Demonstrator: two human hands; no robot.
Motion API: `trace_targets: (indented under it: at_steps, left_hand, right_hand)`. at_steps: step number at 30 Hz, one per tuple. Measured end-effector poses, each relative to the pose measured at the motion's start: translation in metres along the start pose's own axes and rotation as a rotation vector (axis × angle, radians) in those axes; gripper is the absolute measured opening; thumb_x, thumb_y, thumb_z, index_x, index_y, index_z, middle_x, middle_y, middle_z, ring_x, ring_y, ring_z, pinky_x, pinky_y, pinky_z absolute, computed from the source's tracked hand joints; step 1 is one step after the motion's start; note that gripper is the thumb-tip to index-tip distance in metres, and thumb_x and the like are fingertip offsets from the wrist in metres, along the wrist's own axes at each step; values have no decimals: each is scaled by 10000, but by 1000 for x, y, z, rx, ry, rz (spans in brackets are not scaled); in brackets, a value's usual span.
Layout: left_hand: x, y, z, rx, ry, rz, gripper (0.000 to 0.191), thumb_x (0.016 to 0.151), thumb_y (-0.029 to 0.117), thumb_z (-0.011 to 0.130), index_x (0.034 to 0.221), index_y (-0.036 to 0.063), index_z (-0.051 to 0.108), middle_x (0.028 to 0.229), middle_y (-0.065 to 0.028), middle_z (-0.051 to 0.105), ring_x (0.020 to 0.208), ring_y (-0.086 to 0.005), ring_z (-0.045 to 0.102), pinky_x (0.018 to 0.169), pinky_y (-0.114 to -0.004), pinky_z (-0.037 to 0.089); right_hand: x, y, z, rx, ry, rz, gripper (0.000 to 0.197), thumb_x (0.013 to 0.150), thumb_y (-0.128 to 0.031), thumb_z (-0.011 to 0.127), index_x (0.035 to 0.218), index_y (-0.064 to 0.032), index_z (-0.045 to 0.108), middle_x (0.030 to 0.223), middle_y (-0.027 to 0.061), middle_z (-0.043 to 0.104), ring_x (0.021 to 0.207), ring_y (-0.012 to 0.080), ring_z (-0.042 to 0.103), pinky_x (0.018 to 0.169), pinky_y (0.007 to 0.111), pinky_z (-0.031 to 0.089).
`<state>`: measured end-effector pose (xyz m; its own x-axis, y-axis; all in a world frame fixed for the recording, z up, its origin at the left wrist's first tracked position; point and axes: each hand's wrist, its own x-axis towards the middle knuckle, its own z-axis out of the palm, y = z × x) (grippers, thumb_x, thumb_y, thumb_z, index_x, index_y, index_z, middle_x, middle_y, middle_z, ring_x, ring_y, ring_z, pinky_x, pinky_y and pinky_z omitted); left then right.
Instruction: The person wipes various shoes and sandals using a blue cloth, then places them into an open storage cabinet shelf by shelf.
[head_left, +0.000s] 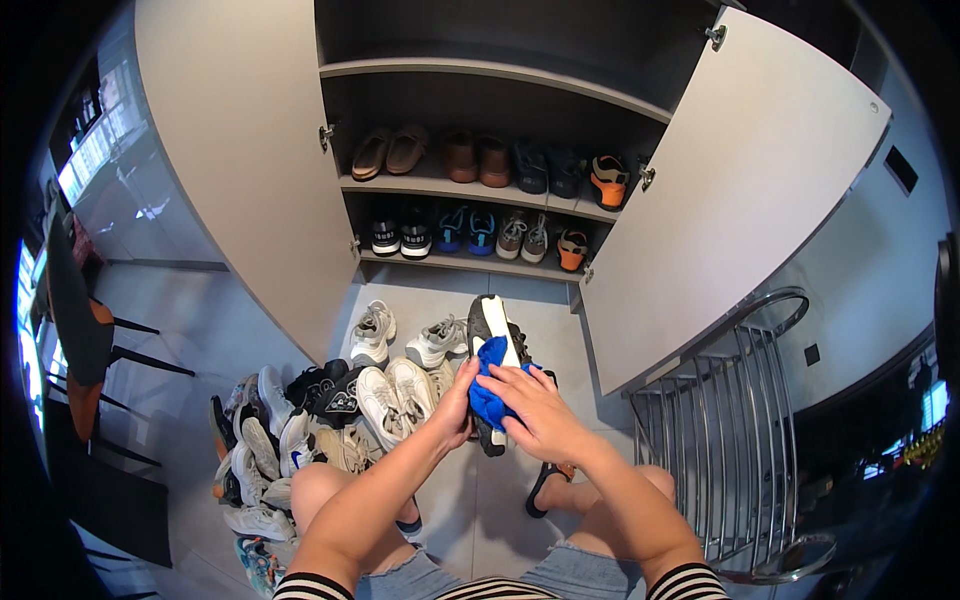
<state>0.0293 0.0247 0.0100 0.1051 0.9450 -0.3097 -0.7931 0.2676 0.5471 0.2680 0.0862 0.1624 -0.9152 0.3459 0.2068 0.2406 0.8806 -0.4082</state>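
Note:
A black shoe with a thick white midsole (496, 315) is held on its side before me, its black outsole facing left. My left hand (455, 409) grips it from the left. My right hand (541, 411) presses a blue cloth (491, 401) against the shoe's sole edge, with the fingers spread over the cloth. Part of the shoe is hidden by the cloth and my hands. Just left of them on the floor stand white sneakers (397, 394) and grey-white sneakers (441, 337).
An open shoe cabinet (480, 262) holds several pairs of shoes, with its left door (247, 150) and right door (735, 187) swung out. Many shoes (259, 450) crowd the floor at left. A chrome rack (720, 442) stands at right, a chair (82, 330) at far left.

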Motion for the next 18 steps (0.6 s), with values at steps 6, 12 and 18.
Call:
trace_targets:
  at_steps: [6, 12, 18]
  left_hand:
    - [-21, -25, 15, 127, 98, 99, 961, 1398, 915, 430, 1997, 191, 632, 1871, -96, 809, 1685, -260, 811, 1450, -516, 644]
    - [-12, -36, 26, 169, 42, -43, 963, 1452, 780, 450, 2198, 214, 225, 2120, -94, 534, 1918, -265, 573, 1572, -516, 500]
    - [-7, -24, 6, 181, -121, 76, 1170, 1390, 553, 736, 2223, 237, -21, 2146, -156, 479, 1912, -302, 570, 1555, -514, 502]
  right_hand:
    - [20, -9, 6, 123, 110, 133, 659, 1083, -214, 995, 1717, -146, 829, 1626, 147, 847, 1532, 408, 768, 1312, 587, 485]
    - [10, 13, 12, -191, 322, 61, 605, 955, -131, 988, 1524, -24, 811, 1664, 257, 845, 1640, 467, 755, 1471, 685, 472]
    - [28, 15, 20, 334, 477, 273, 532, 1049, -23, 936, 1551, -23, 759, 1488, 317, 895, 1432, 568, 868, 1218, 601, 689]
